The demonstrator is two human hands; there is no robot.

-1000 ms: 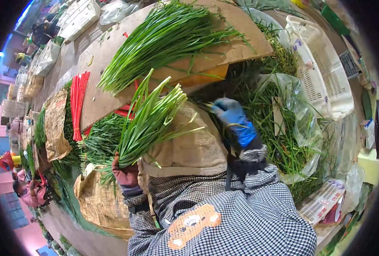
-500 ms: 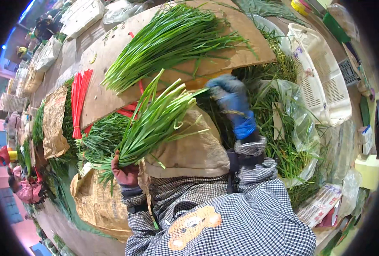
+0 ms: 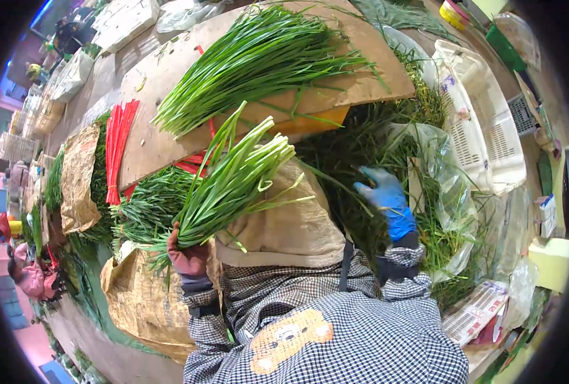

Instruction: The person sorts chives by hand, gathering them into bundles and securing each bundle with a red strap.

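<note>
Left hand: a bunch of green stems (image 3: 233, 192) is gripped here by the left hand (image 3: 188, 258), in a dull red glove, the fingers closed around its lower, leafy part.
Bunch: it is held aslant over the lap, pale cut ends pointed up and to the right, a few stems splayed loose from the rest.
Right hand: over on this side, the blue-gloved right hand (image 3: 384, 192) is held with thumb and fingers parted, and nothing is seen in its grasp; whether the loose greens under it are touched cannot be told.
Loose greens: a tangled heap (image 3: 448, 253) is spread beneath and beside that glove, partly covered by a clear plastic sheet (image 3: 449, 192).
Lap: a beige cloth (image 3: 278, 233) is laid over the checked smock (image 3: 374, 326), just under the bunch.
Bench: up front, a big pile of long green stems (image 3: 265, 70) is carried on the wooden bench (image 3: 140, 131), with red strips (image 3: 120, 153) bundled at its left edge.
Right edge: a white slotted crate (image 3: 489, 128) is set beyond the heap.
Left side: a brown sack (image 3: 147, 304) is seen beside the left forearm.
</note>
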